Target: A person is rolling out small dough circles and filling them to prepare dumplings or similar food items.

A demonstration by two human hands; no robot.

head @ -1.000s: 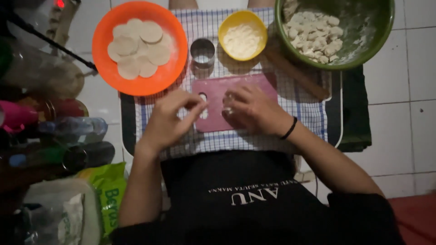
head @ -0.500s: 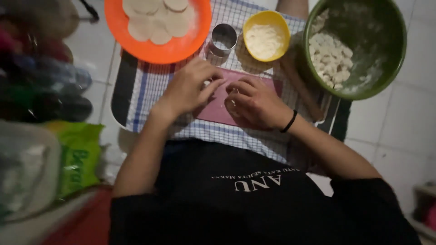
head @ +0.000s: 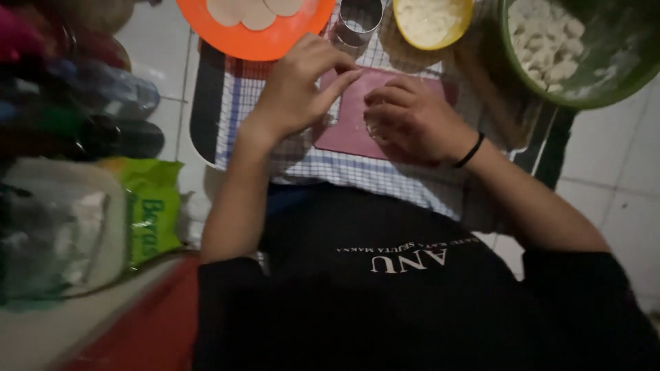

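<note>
A pink board (head: 350,130) lay on a checked cloth (head: 357,172), under both hands. Beyond stood an orange plate (head: 254,38) of dough rounds, a yellow bowl (head: 430,24) of flour and a green bowl (head: 584,55) of dough lumps (a green packet (head: 151,213) sat far left). The left hand (head: 299,89) arched with fingers extended, and the right hand (head: 412,120) curled loosely; whether either gripped anything could not be told.

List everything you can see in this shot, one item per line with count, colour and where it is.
plate: one, orange, top left
dough rounds: several, pale, on the plate
ring cutter: one, metal, top centre
small bowl: one, yellow, holds white flour
large bowl: one, green, top right, holds pale dough pieces
board: one, pink, under the hands
cloth: one, checked, beneath the board
bag: one, green, left
wristband: one, black, right wrist
left hand: on the board
right hand: curled on the board
</note>
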